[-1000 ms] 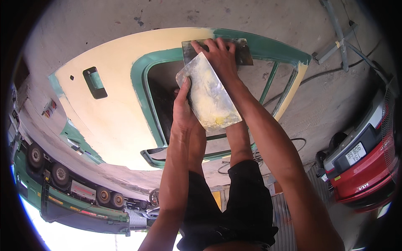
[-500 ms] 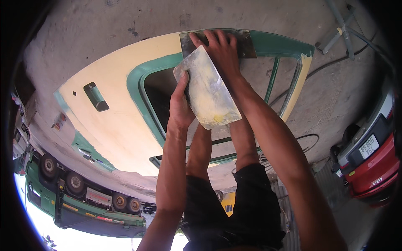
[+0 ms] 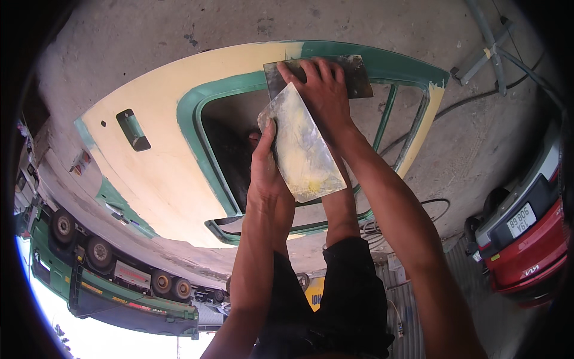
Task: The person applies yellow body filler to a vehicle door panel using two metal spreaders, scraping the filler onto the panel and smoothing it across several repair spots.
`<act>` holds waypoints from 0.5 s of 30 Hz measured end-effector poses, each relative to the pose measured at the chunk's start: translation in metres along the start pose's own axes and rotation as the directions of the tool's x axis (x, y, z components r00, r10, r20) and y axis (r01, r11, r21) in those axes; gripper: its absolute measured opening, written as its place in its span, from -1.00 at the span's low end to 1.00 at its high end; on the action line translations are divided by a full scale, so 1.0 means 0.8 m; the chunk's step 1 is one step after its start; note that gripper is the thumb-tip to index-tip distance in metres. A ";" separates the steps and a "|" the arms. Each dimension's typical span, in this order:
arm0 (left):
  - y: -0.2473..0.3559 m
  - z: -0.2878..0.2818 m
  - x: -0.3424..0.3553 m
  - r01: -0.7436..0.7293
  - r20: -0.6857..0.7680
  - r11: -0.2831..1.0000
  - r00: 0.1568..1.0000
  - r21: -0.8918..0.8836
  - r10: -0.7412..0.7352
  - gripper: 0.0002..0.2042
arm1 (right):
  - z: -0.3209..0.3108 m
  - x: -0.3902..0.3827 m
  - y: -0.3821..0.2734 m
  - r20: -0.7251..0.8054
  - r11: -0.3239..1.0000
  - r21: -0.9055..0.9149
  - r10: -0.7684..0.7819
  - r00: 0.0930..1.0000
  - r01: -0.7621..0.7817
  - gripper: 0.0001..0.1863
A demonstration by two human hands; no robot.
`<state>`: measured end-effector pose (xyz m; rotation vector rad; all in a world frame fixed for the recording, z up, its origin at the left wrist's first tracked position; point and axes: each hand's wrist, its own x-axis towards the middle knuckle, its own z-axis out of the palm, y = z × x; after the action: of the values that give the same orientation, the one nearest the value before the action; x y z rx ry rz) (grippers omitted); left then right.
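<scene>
My left hand [image 3: 265, 170] grips a pale flat filler board [image 3: 304, 146], its thumb on the top face and most other fingers hidden behind. Cream-yellow paste is smeared across the board. My right hand [image 3: 323, 99] is closed on a dark, thin rectangular spreader [image 3: 360, 78], with fingers over its upper face and the thumb hidden. The spreader is at the far rim of a vehicle door [image 3: 158, 173], above the window opening; whether it touches cannot be told. Cream coating covers much of the green door, ending along the far rim near the spreader.
Concrete floor [image 3: 227, 27] surrounds the door. A grey metal stand [image 3: 493, 54] is at the far right, with a dark cable [image 3: 466, 106] beside it. A red car [image 3: 532, 257] stands right, a green truck [image 3: 131, 299] at lower left. A hose coil [image 3: 373, 236] lies near my legs.
The spreader and my right hand have shifted slightly toward me and right, uncovering more of the door's far rim. The board has moved nearer too. The whole view has shifted a little.
</scene>
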<state>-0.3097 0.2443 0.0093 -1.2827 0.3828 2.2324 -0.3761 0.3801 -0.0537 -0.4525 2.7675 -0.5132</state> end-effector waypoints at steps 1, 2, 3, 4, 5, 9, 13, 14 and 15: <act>0.006 0.011 0.004 -0.002 -0.001 1.000 1.000 0.004 0.002 -0.47 | -0.003 0.010 0.001 -0.023 0.999 0.017 0.036 0.999 -0.035 -0.33; 0.011 0.022 0.011 -0.020 0.014 1.000 1.000 -0.006 0.020 -0.49 | -0.001 0.018 0.004 -0.027 0.999 0.016 0.036 0.999 -0.036 -0.33; 0.015 0.028 0.019 -0.038 0.029 0.999 0.999 -0.015 0.038 -0.51 | 0.001 0.025 0.007 -0.057 0.998 0.015 0.065 0.996 -0.064 -0.32; 0.019 0.027 0.023 -0.040 0.026 0.999 0.999 -0.011 0.040 -0.51 | 0.004 0.030 0.008 -0.084 0.996 0.020 0.093 0.992 -0.092 -0.32; 0.026 0.024 0.026 -0.025 0.061 1.000 0.998 -0.009 0.026 -0.52 | 0.008 0.035 0.007 -0.106 0.994 0.020 0.108 0.988 -0.107 -0.33; 0.039 0.011 0.034 -0.012 0.107 1.000 0.994 0.020 0.010 -0.52 | 0.013 0.039 0.003 -0.095 0.989 0.087 0.127 0.987 -0.119 -0.38; 0.027 -0.009 0.025 0.053 0.069 0.999 0.996 -0.012 -0.052 -0.47 | 0.016 0.020 0.005 -0.030 0.992 0.105 0.074 0.997 -0.071 -0.46; 0.021 -0.013 0.024 0.059 0.074 0.998 0.996 -0.003 -0.059 -0.47 | 0.015 0.014 0.007 -0.022 0.997 0.065 0.031 0.999 -0.030 -0.49; 0.011 -0.017 0.021 0.056 0.042 0.998 0.998 -0.003 -0.056 -0.46 | 0.012 0.008 0.009 -0.029 0.997 0.062 0.041 0.999 -0.039 -0.49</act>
<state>-0.3117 0.2355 -0.0121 -1.2312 0.3231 2.2108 -0.3805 0.3816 -0.0670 -0.3773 2.7749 -0.5984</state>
